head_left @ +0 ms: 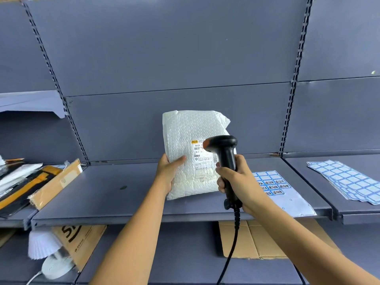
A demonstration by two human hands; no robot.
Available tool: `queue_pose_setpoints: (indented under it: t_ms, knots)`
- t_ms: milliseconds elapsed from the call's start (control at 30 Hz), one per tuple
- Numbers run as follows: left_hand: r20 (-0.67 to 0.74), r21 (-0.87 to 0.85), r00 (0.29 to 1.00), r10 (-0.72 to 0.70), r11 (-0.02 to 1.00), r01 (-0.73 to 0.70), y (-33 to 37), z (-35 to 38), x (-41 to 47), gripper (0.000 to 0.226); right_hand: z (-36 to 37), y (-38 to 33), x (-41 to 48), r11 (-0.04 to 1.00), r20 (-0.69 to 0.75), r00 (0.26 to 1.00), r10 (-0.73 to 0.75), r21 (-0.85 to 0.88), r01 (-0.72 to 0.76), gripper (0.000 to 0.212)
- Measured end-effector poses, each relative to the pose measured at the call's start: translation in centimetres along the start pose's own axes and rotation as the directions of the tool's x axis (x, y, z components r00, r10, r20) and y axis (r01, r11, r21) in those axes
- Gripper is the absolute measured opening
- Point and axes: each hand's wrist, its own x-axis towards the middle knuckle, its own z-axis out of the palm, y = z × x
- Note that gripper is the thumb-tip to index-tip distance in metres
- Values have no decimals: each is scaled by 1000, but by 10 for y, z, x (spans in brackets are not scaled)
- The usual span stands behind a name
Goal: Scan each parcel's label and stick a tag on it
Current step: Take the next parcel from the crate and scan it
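Note:
A white bubble-wrap parcel point(185, 140) stands upright above the grey shelf point(102, 194), its printed label point(202, 159) facing me. My left hand point(168, 171) grips the parcel's lower left edge, thumb across the front. My right hand point(236, 182) grips the handle of a black corded barcode scanner point(223, 147), whose head sits close in front of the label and hides part of it. A sheet of blue-bordered tags point(271, 182), some with writing, lies on the shelf just right of my right hand.
More blank tag sheets point(347, 179) are stacked on the shelf to the right. Cardboard boxes and flat parcels point(41, 182) pile up at the left. Flattened cardboard point(253, 241) and a brown box point(82, 241) sit on the lower shelf. The scanner cable point(230, 256) hangs down.

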Motion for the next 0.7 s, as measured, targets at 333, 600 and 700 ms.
queue_pose_setpoints:
  t_ms: [333,600,700]
  knots:
    - [7,8,1000,-2,1000,2,-5,-1,1,25,-6,0,-1,998,20,1000,21,59,-23,20]
    - [-29,36,1000,-10,999,11,-8,-9,3,29,-28,13,18,999,-184,982,-51,-20,48,23]
    - [-45,34,999,-19,999,21,-7,-18,0,26,-50,32,44,991,-315,949,-20,-134,-24,22]
